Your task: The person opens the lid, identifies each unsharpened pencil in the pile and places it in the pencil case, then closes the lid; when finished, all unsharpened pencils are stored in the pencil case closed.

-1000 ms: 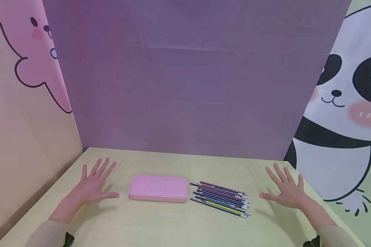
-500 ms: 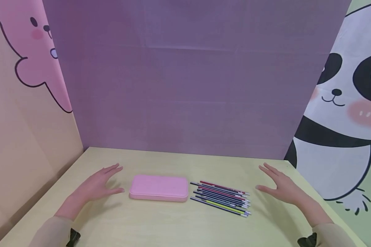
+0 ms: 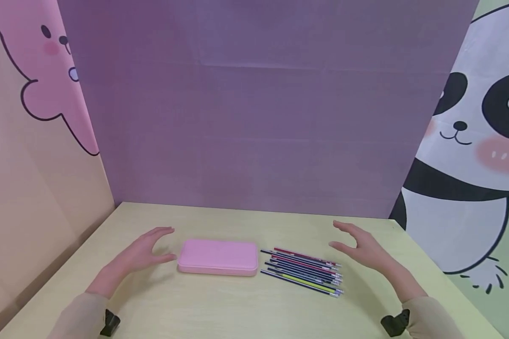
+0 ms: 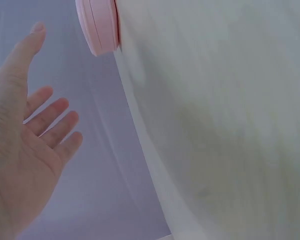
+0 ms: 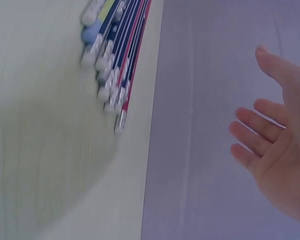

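A closed pink pencil case [image 3: 218,257] lies flat on the pale wooden table [image 3: 220,310]. Right beside it several pencils [image 3: 303,272], mostly dark blue with some red and one yellow-green, lie in a loose row with their eraser ends to the right. My left hand [image 3: 142,252] hovers just left of the case, thumb apart from the fingers, holding nothing. Above the right end of the pencils hangs my right hand [image 3: 362,247], also holding nothing. The left wrist view catches one end of the pencil case [image 4: 99,25]; the right wrist view shows the pencils' eraser ends [image 5: 107,75].
A purple cloth backdrop [image 3: 254,117] rises behind the table's far edge. To the right stands a wall with a panda picture [image 3: 462,183], to the left a beige wall with a pink cartoon figure [image 3: 38,61].
Both hands have moved inward from the table's sides, the left toward the case and the right toward the pencils. Their spread fingers have drawn closer together. Case and pencils stay put.
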